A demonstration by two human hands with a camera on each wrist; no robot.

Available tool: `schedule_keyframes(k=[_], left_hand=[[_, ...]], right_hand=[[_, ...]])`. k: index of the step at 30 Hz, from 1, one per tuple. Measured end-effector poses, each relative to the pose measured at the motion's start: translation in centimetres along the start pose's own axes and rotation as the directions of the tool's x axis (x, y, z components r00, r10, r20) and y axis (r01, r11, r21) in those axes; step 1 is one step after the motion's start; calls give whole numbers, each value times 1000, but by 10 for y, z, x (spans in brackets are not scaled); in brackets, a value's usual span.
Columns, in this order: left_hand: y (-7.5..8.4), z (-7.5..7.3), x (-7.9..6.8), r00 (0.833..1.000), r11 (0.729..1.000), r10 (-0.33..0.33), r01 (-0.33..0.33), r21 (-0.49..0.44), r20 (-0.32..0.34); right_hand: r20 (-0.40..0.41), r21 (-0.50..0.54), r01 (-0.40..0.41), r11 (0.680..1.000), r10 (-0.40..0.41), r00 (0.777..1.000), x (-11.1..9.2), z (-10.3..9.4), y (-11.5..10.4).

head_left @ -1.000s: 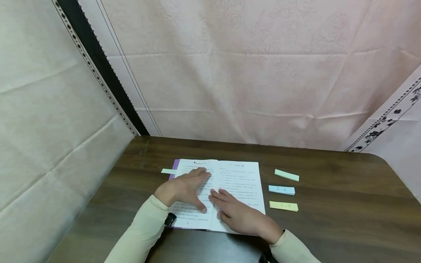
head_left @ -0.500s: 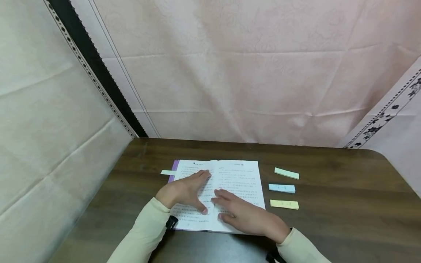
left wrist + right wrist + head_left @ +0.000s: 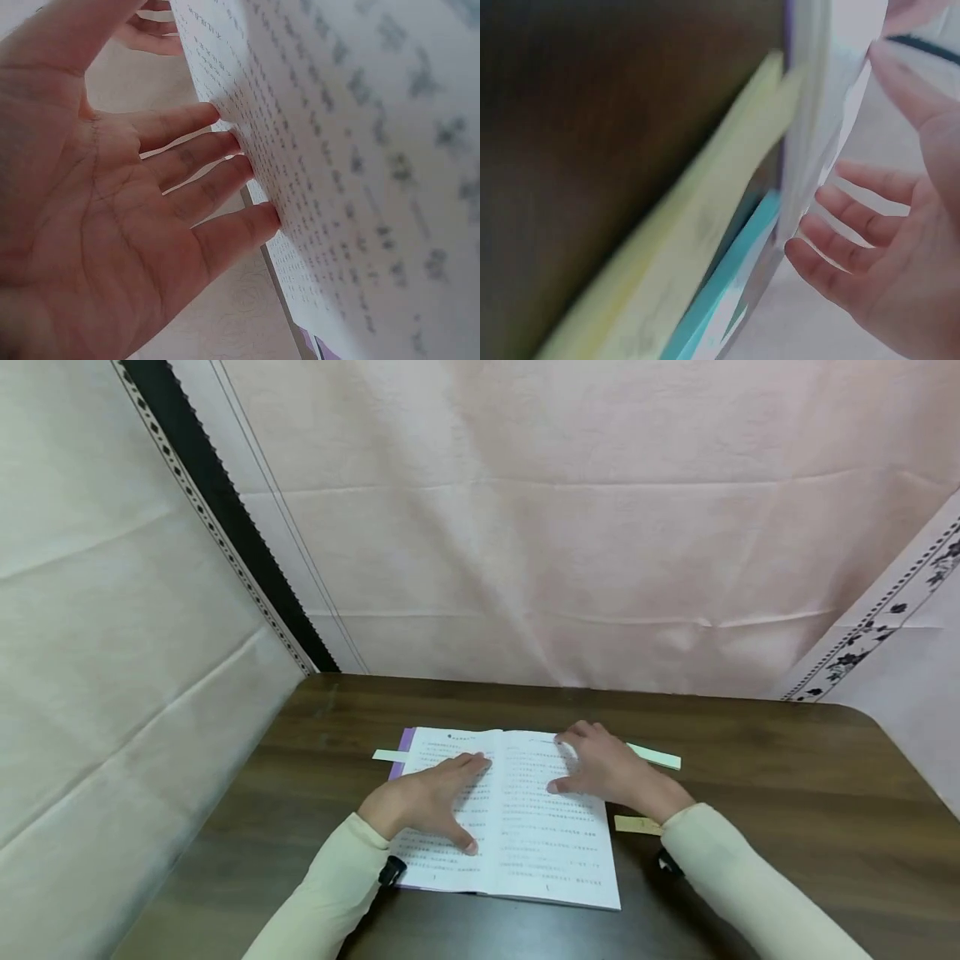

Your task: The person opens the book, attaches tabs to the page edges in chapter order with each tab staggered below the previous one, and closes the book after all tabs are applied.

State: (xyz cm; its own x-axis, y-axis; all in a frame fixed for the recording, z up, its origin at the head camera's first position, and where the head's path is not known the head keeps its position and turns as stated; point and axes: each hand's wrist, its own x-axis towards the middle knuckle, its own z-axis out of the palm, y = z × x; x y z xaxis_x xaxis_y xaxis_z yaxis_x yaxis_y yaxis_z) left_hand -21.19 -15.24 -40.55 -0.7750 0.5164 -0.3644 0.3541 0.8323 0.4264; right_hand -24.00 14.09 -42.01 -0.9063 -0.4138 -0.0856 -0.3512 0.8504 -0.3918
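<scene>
An open book [image 3: 551, 860] with printed pages lies on the brown table, a bit of purple cover showing at its left. My left hand [image 3: 427, 802] rests on the left page, its fingertips touching the paper in the left wrist view [image 3: 247, 187]. On the upper right page is my right hand [image 3: 607, 768], fingers spread and thumb apart. Neither hand grips anything. A pale green paper strip [image 3: 390, 756] sticks out past the book's left edge.
Right of the book lie a green strip [image 3: 658, 757] and a yellow sticky-note pad [image 3: 634, 824]. A blue pad [image 3: 731, 281] shows in the right wrist view; the right hand hides it in the head view. Cloth [image 3: 525, 527] hangs behind the table.
My right hand has moved up and right, from the lower middle of the book to the upper right page. The left hand has stayed almost still.
</scene>
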Motion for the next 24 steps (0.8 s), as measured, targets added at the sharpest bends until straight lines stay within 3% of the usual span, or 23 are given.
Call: schedule_keyframes(k=[9, 15, 21, 24], left_hand=[[3, -1, 3, 1000, 999, -1, 1, 33, 5], [6, -3, 4, 1000, 1000, 10, -10, 26, 5], [6, -4, 6, 1000, 999, -3, 3, 34, 4], [6, -4, 6, 1000, 1000, -8, 8, 24, 7]], right_hand=[[44, -105, -32, 994, 37, 998, 12, -9, 24], [27, -206, -7, 978, 12, 1000, 9, -11, 19], [-22, -366, 56, 929, -68, 997, 3, -8, 9], [-33, -368, 50, 929, -67, 997, 3, -6, 7]])
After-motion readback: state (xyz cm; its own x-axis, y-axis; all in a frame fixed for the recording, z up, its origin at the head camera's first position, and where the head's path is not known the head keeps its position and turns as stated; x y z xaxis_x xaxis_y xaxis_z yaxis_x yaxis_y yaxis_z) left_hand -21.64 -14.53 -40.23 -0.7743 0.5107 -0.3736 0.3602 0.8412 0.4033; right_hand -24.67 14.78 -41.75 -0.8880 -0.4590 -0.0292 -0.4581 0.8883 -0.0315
